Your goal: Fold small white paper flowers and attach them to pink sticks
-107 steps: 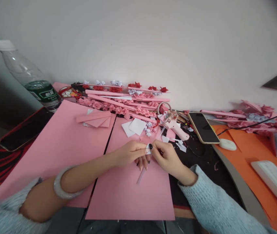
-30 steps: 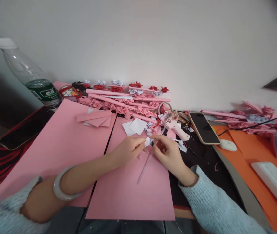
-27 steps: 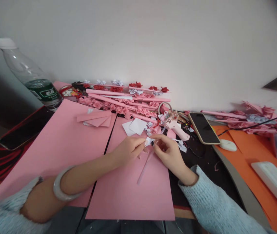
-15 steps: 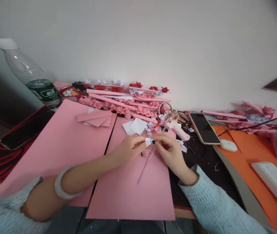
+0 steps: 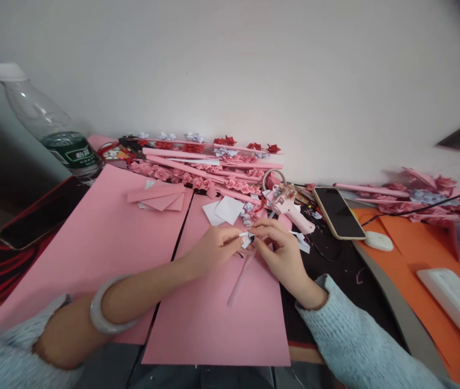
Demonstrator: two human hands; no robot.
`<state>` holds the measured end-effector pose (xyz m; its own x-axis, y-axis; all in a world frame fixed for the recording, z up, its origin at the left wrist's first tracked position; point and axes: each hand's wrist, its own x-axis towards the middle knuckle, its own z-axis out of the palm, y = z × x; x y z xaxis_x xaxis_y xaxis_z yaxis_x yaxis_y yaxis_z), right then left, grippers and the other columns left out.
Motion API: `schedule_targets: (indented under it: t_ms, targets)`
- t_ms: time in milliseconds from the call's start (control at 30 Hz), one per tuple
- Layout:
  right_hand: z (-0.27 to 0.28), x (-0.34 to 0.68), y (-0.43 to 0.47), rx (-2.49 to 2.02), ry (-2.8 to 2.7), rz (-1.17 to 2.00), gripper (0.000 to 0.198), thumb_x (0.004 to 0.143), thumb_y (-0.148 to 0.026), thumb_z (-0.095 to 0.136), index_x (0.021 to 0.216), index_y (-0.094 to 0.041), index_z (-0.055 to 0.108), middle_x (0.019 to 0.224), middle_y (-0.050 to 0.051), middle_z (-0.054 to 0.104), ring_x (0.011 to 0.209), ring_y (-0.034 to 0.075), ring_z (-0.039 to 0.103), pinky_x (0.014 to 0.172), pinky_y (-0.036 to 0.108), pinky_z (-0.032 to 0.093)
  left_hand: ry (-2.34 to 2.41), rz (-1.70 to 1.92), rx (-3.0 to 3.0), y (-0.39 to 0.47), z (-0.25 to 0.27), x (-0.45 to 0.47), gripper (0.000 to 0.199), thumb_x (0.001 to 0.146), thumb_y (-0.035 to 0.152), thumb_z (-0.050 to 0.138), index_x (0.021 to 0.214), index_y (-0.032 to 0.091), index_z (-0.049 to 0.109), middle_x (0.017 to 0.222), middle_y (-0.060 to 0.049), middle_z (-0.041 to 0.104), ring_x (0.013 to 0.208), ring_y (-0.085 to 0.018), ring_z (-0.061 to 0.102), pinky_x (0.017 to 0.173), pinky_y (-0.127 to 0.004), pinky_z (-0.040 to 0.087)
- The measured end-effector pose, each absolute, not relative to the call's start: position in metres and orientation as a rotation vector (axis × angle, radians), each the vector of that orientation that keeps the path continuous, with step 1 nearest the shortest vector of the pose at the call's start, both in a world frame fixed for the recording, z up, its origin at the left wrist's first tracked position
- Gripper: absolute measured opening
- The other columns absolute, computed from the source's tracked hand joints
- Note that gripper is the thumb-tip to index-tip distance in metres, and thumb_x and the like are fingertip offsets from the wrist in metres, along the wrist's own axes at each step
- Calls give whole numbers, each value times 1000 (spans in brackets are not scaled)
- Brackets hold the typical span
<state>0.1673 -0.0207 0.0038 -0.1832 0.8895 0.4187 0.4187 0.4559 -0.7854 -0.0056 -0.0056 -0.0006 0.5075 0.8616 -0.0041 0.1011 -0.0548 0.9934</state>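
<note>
Between my fingertips is a small piece of folded white paper [image 5: 245, 241]. My left hand [image 5: 216, 249] pinches its left side, and my right hand [image 5: 277, 249] grips its right side. The fingers partly cover the paper, so its full shape is hidden. Below the hands a thin translucent stick [image 5: 237, 286] lies slanted over a pink sheet [image 5: 217, 324]. White paper squares [image 5: 225, 210] rest just beyond my left hand. A pink glue gun [image 5: 295, 215] lies behind my right hand.
Pink rolled stems and paper flowers [image 5: 189, 175] line the wall. Folded pink papers [image 5: 159, 195] lie on the left sheet. A bottle [image 5: 63, 135] stands far left. To the right are a phone [image 5: 339, 213], a white case [image 5: 378, 241] and orange paper [image 5: 412, 270].
The white paper piece has turned between my fingers and its edge now points lower. My right fingers have shifted slightly to the left. Everything else stays in place.
</note>
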Motion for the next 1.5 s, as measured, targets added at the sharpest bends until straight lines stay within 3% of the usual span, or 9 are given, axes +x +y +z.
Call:
schedule_targets:
  t_ms: [167, 333, 600, 1067, 1133, 1233, 1367, 1500]
  targets:
    - [5, 169, -20, -1096, -1884, 522, 20, 80, -9, 53, 91, -19, 67, 100, 8, 66, 94, 19, 61, 81, 35, 49, 812, 767, 1356, -5, 1, -6, 22, 86, 29, 49, 91, 14, 64, 89, -5, 64, 84, -19, 67, 78, -32, 53]
    - [6, 169, -23, -1065, -1983, 473, 32, 77, -6, 50, 102, -19, 64, 108, 9, 65, 103, 21, 59, 89, 38, 47, 800, 788, 1237, -3, 1, -7, 25, 85, 32, 51, 95, 12, 63, 88, -6, 67, 79, -18, 68, 78, -33, 54]
    - [6, 171, -23, -1029, -2055, 419, 39, 74, -2, 47, 107, -18, 61, 109, 10, 65, 105, 21, 59, 91, 40, 47, 763, 786, 1161, -2, 5, -6, 29, 87, 31, 50, 101, 9, 62, 93, -10, 69, 82, -20, 68, 79, -34, 54]
    - [6, 173, -24, -1000, -2085, 408, 45, 72, 2, 41, 107, -19, 61, 115, 10, 62, 108, 21, 56, 91, 41, 45, 782, 773, 1243, -2, 8, -7, 22, 84, 28, 54, 94, 10, 62, 90, -10, 69, 83, -20, 68, 75, -31, 54]
    - [8, 173, -25, -1045, -2049, 452, 45, 75, 0, 40, 110, -20, 58, 112, 8, 62, 104, 22, 57, 87, 40, 46, 758, 764, 1249, -1, 8, -8, 23, 85, 29, 53, 95, 10, 61, 90, -10, 69, 80, -19, 68, 74, -31, 54]
    - [10, 173, -25, -1147, -1985, 488, 34, 82, -8, 41, 111, -20, 54, 103, 8, 62, 81, 19, 58, 70, 34, 47, 720, 753, 1287, 0, 6, -8, 24, 87, 33, 51, 94, 11, 59, 85, -8, 68, 74, -18, 68, 71, -31, 54]
    - [9, 173, -23, -1237, -2031, 517, 5, 85, -18, 47, 85, -18, 52, 73, 2, 55, 59, 14, 48, 56, 27, 38, 673, 715, 1413, -2, 3, -8, 21, 88, 30, 47, 88, 12, 58, 75, -5, 65, 70, -17, 67, 69, -31, 55]
    - [9, 171, -21, -1179, -2148, 661, 23, 89, -18, 41, 66, -19, 43, 61, -1, 49, 56, 12, 45, 54, 24, 34, 636, 630, 1510, -4, 2, -8, 21, 89, 25, 44, 83, 12, 58, 74, -5, 64, 69, -16, 67, 70, -32, 54]
